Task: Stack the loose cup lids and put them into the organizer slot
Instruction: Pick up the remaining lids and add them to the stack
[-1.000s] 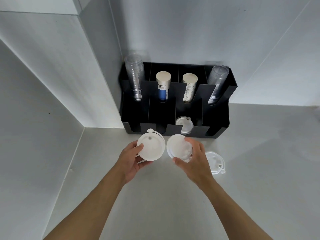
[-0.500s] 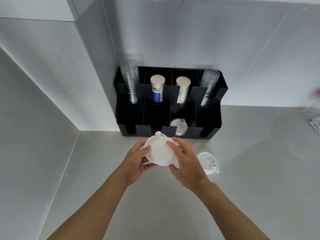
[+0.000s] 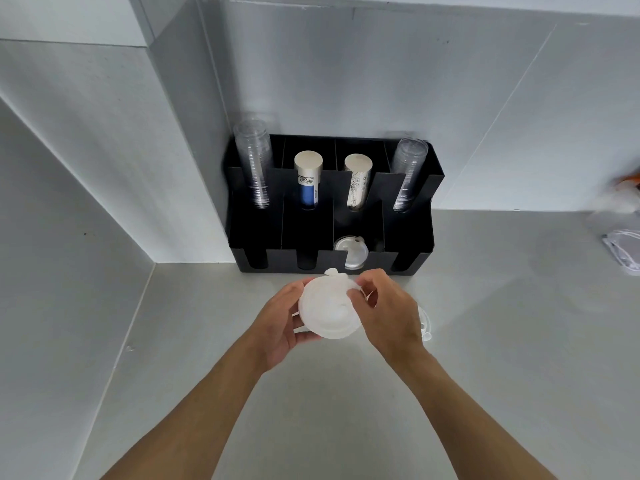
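Observation:
A stack of white cup lids [image 3: 327, 308] is held above the grey counter, just in front of the black organizer [image 3: 408, 237]. My left hand [image 3: 282, 322] cups the stack from the left and below. My right hand [image 3: 384, 310] pinches its top right rim with thumb and fingers. One more loose lid [image 3: 425, 323] lies on the counter, mostly hidden behind my right hand. Another white lid [image 3: 351, 251] stands in the organizer's third front slot.
Two stacks of clear cups [image 3: 254, 161] [image 3: 408, 171] and two stacks of paper cups [image 3: 308, 178] [image 3: 356, 178] fill the organizer's back slots. Walls close in at left and behind. Blurred white items [image 3: 623, 251] lie at the counter's far right.
The two hands came together, and the lids held apart a second ago are now joined in one stack. The view shifted so the organizer sits a little further left.

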